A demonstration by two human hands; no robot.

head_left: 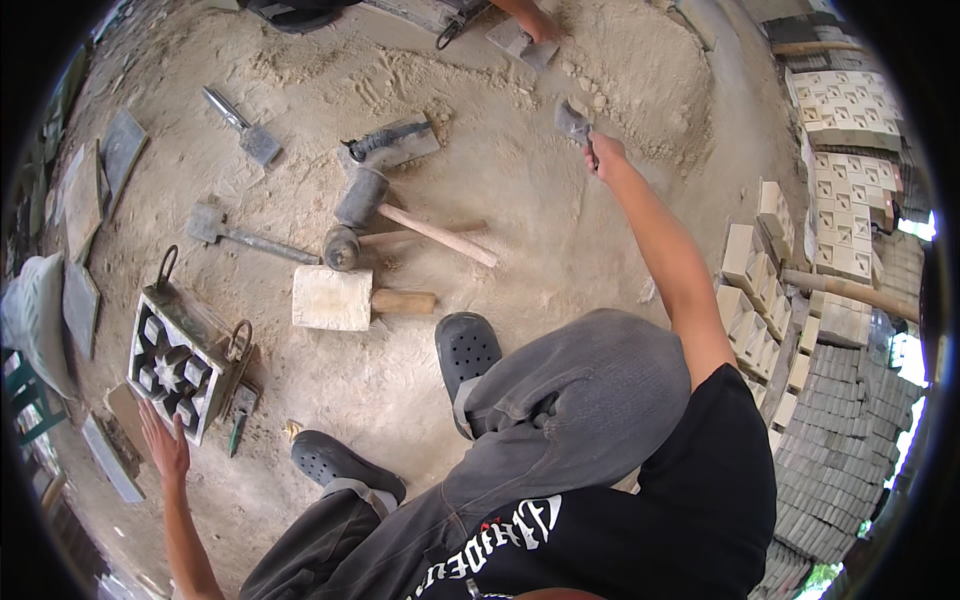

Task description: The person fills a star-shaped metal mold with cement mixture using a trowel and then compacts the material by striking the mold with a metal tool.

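Observation:
My right hand (606, 157) is closed around the handle of a small flat-bladed trowel (572, 120), stretched out beside a heap of loose sandy powder (655, 85). Dusty grey material coats the blade. On the left, my left hand (166, 442) is open, its fingers extended against the lower end of a metal mould (205, 335). That mould stands tilted on the ground, with wire loop handles and a star-and-block pattern in its face. Just beside it lies a small green-handled tool (240, 420).
Between my feet and the heap lie a black mallet (362, 197), a white-headed mallet (330, 298), a float (395, 143) and two scrapers (258, 145). Patterned cream blocks (848, 210) are stacked right. Another person's hand (540, 24) holds a trowel (517, 42) at the top.

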